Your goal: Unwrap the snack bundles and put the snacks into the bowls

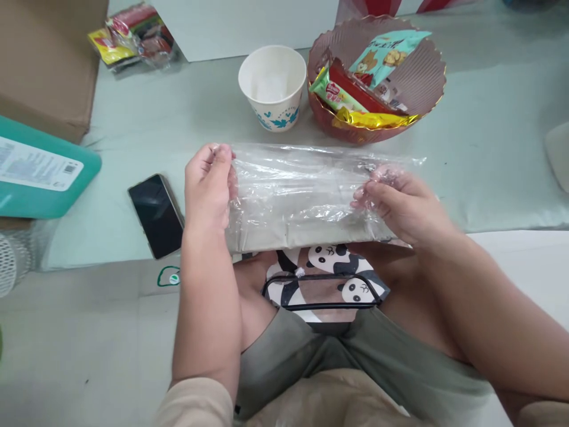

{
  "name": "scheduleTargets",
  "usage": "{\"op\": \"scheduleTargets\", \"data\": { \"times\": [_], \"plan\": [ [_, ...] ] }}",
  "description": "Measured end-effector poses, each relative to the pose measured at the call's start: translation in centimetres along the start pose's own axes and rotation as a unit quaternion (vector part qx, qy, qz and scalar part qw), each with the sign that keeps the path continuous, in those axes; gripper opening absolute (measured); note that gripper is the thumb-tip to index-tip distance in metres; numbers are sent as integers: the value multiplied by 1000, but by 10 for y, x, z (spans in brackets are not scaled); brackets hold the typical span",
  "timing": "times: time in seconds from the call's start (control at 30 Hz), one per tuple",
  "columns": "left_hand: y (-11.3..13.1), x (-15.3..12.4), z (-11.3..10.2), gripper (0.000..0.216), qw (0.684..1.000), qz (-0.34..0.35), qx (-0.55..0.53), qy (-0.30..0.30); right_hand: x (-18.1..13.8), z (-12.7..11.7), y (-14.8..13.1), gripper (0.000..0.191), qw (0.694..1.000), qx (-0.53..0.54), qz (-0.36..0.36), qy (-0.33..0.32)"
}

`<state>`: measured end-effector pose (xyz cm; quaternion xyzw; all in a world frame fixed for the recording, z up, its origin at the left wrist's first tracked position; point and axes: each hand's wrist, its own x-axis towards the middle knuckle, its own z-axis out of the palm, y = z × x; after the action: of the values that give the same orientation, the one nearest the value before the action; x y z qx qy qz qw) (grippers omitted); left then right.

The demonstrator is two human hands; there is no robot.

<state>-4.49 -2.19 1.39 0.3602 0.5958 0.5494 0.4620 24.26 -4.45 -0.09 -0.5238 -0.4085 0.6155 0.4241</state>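
Observation:
A clear plastic bag (297,190) is stretched flat between my two hands, above my lap. My left hand (208,187) pinches its left end, fingers closed on the film. Its right end is gripped by my right hand (400,204), fingertips pressed into the plastic. Under the bag, on my legs, lies a panda-print pouch (329,279) with a black handle.
Beyond the bag stand a white paper cup (272,86) and a reddish scalloped bowl (427,74) of wrapped snacks. A black phone (155,214) lies left of my left hand. A teal box (40,169), a cardboard box (48,59) and snack packets (133,35) sit at the far left.

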Motion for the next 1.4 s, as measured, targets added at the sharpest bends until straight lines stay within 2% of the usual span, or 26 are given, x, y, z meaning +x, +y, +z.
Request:
{"op": "scheduleTargets", "data": {
  "times": [0.1,0.17,0.23,0.4,0.47,0.53,0.63,0.73,0.9,1.0,1.1,1.2,1.3,1.4],
  "plan": [
    [2,-1,-3,42,996,-53,-48,-58,3,2,0,31,1000,7,-4,11],
    [4,-1,-4,45,989,-101,-41,-104,5,2,0,29,1000,10,-7,20],
    [5,-2,-4,41,985,-121,-17,-121,8,1,-1,28,999,12,-4,39],
    [6,-3,-3,30,995,-51,-10,-84,12,-4,1,25,996,9,-35,87],
    [7,-4,-4,32,995,-28,-20,-96,13,-5,2,22,993,13,-52,109],
    [8,-6,-6,40,986,-26,-27,-160,14,-6,2,17,986,5,-72,147],
    [8,-9,-13,58,955,-57,-22,-289,16,-5,-1,13,976,0,-105,189],
    [4,-9,-20,71,926,-101,-28,-363,18,-6,-5,16,982,42,-98,159],
    [-5,6,-21,88,918,-123,-37,-376,16,-7,-12,21,998,53,-25,24],
    [-7,13,-11,92,888,-169,-18,-427,12,-2,-14,20,997,19,43,-55],
    [-10,7,7,85,840,-225,19,-493,9,5,-14,18,993,6,82,-88],
    [-11,-5,25,54,816,-252,88,-513,12,9,-9,20,993,15,92,-73],
    [-10,-13,35,17,838,-264,118,-463,20,7,-3,27,996,50,69,6],
    [-8,-11,35,12,880,-266,58,-390,24,1,0,41,991,118,41,48]
  ]
}}
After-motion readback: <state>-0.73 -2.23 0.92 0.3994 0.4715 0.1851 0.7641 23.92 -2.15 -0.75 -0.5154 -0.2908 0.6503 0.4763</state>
